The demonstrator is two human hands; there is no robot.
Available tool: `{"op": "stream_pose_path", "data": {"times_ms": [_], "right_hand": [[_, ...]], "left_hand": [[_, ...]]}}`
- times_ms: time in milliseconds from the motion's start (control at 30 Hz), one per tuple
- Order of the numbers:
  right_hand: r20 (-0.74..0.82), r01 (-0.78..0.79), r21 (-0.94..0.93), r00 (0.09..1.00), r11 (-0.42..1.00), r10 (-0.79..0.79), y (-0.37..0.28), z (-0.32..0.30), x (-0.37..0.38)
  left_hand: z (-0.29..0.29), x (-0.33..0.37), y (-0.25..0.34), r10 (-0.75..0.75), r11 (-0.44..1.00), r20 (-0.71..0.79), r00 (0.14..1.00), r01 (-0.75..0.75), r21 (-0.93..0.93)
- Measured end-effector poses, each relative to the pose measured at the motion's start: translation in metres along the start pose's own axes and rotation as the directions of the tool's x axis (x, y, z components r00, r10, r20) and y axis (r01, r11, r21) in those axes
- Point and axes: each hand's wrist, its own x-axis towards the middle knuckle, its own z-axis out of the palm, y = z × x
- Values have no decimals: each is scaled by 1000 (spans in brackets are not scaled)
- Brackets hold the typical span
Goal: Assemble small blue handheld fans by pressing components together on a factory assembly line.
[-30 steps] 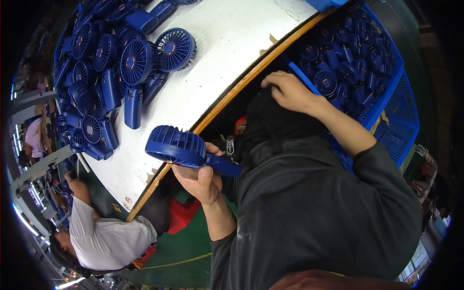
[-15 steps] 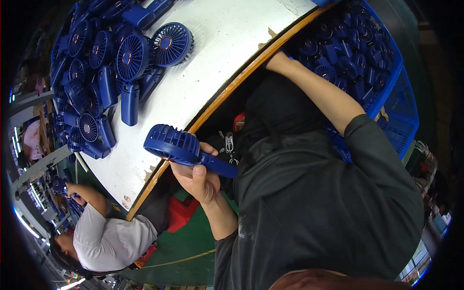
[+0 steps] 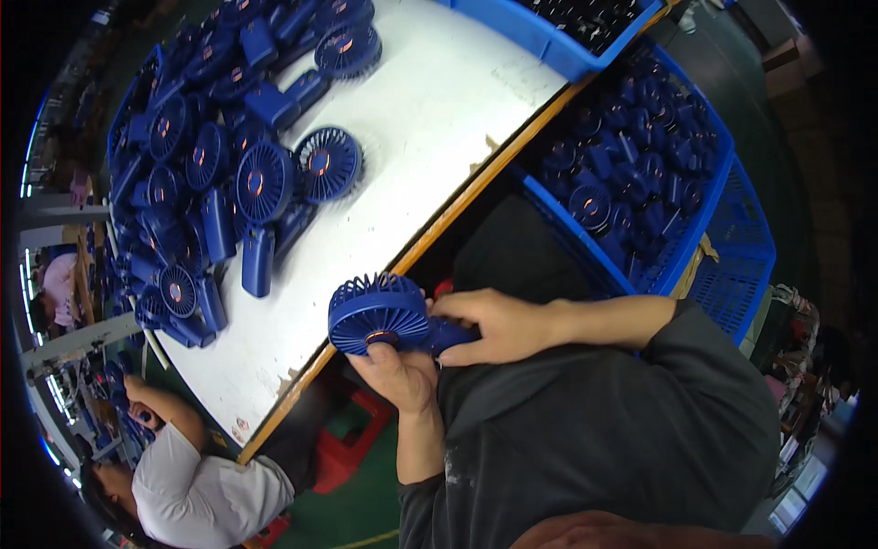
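A dark blue handheld fan [image 3: 377,318] is in front of me at the table's wooden edge, its round caged head to the left and its handle toward my body. My left hand [image 3: 402,377] holds it from below, the thumb against the cage near the hub. On the handle is my right hand [image 3: 501,325], its fingers curled round it and hiding most of it. Whether a small part is also in those fingers I cannot make out. On the white table [image 3: 430,119] to the left lies a heap of similar blue fans [image 3: 265,181].
A blue tray [image 3: 562,53] of small dark parts stands at the table's far end. To my right, a blue crate [image 3: 585,240] holds many more fans. A co-worker in a white shirt [image 3: 206,494] sits at the lower left by a red stool [image 3: 352,448].
My right hand has come back from beside the crate at the table's edge and now grips the fan's handle. The fan's head has turned, and the view has shifted.
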Motion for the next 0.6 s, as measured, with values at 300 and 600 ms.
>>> {"op": "stream_pose_path", "data": {"times_ms": [300, 600], "right_hand": [[64, 281, -736, 935, 616, -350, -46, -15, 36], [-594, -582, -804, 797, 123, -112, -127, -309, 123]], "left_hand": [[5, 48, 8, -344, 810, 443, 828, 501, -307], [11, 44, 27, -104, 925, 543, 833, 282, -254]]}}
